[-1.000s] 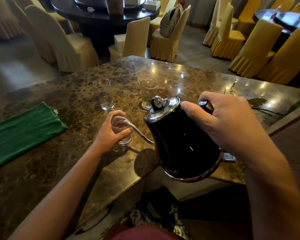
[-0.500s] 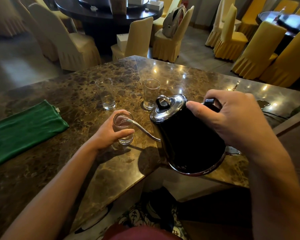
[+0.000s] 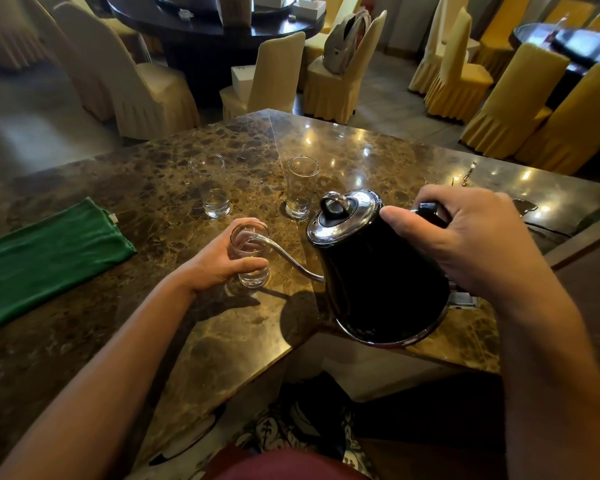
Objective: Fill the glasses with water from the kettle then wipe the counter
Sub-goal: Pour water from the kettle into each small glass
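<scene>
My right hand (image 3: 465,237) grips the handle of a black kettle (image 3: 378,275) with a chrome lid, tilted to the left above the counter edge. Its thin gooseneck spout reaches into the mouth of a small clear glass (image 3: 252,258), which my left hand (image 3: 215,265) holds upright on the brown marble counter (image 3: 153,188). Two taller clear glasses stand farther back, one at the left (image 3: 211,187) with a little water in its base and one at the right (image 3: 302,190). A folded green cloth (image 3: 49,251) lies on the counter to the left.
The counter's near edge cuts diagonally below the kettle. The kettle's base (image 3: 463,299) shows behind the kettle, and a dark cord (image 3: 548,230) runs along the right side. Covered chairs (image 3: 271,77) and round dark tables (image 3: 215,26) fill the room beyond.
The kettle has lowered slightly and drawn back to the right, with the spout tip still in the held glass. My left hand has kept its hold on the glass.
</scene>
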`<state>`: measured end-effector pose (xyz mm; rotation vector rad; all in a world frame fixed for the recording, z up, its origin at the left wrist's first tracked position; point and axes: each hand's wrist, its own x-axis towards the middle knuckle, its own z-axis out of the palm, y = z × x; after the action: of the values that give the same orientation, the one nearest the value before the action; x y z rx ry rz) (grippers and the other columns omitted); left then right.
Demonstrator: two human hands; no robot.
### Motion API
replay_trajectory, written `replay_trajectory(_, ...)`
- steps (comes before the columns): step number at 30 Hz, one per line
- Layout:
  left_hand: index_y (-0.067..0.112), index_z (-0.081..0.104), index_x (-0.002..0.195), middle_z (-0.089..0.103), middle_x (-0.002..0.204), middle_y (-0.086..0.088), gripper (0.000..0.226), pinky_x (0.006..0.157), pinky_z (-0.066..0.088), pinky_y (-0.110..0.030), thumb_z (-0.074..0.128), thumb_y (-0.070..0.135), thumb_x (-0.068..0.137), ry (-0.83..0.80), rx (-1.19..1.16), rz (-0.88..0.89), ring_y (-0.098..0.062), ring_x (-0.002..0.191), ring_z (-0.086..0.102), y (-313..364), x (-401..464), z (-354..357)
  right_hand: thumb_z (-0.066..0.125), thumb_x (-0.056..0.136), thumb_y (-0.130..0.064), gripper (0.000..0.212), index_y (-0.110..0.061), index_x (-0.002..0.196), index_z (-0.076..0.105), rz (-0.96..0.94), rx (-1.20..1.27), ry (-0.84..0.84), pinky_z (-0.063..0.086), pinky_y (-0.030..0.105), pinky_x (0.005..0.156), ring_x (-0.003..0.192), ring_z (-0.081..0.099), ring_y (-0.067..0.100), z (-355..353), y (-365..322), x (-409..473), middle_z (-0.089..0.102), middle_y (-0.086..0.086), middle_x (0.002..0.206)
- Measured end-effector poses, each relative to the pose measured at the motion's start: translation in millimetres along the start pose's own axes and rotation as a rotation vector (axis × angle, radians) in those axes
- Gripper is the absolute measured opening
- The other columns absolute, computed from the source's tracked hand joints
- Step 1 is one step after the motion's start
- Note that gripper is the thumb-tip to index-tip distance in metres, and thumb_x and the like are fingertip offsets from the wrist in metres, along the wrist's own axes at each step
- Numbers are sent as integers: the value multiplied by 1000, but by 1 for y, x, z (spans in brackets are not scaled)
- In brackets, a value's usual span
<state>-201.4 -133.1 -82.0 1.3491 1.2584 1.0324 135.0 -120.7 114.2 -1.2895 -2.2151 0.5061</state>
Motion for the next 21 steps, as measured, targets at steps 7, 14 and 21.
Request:
replay_trajectory(7, 25, 49, 132, 58, 132, 12, 88, 98, 52, -25, 92, 56, 62, -26, -17, -2, -9, 120, 63, 2, 2, -1, 64, 90, -61, 44, -23, 68, 61, -10, 0, -11, 40, 25, 50, 66, 59, 17, 1, 0, 0, 59, 1, 60)
replay_trajectory(14, 22, 47, 135, 51, 138, -6, 90, 94, 53, -24, 92, 50, 63, -115, 2, -20, -12, 122, 62, 4, 5, -9, 63, 88, -63, 41, -27, 69, 62, -26, -30, -66, 41, 15, 47, 62, 61, 4, -4, -3, 13, 60, -4, 60)
replay_trajectory(21, 20, 46, 135, 52, 137, -2, 70, 94, 52, -22, 85, 23, 77, -141, 35, -32, -6, 122, 60, 6, 8, -13, 66, 89, -61, 40, -26, 70, 65, -45, -74, -136, 35, 18, 51, 62, 54, 8, -13, -1, 39, 61, -1, 65)
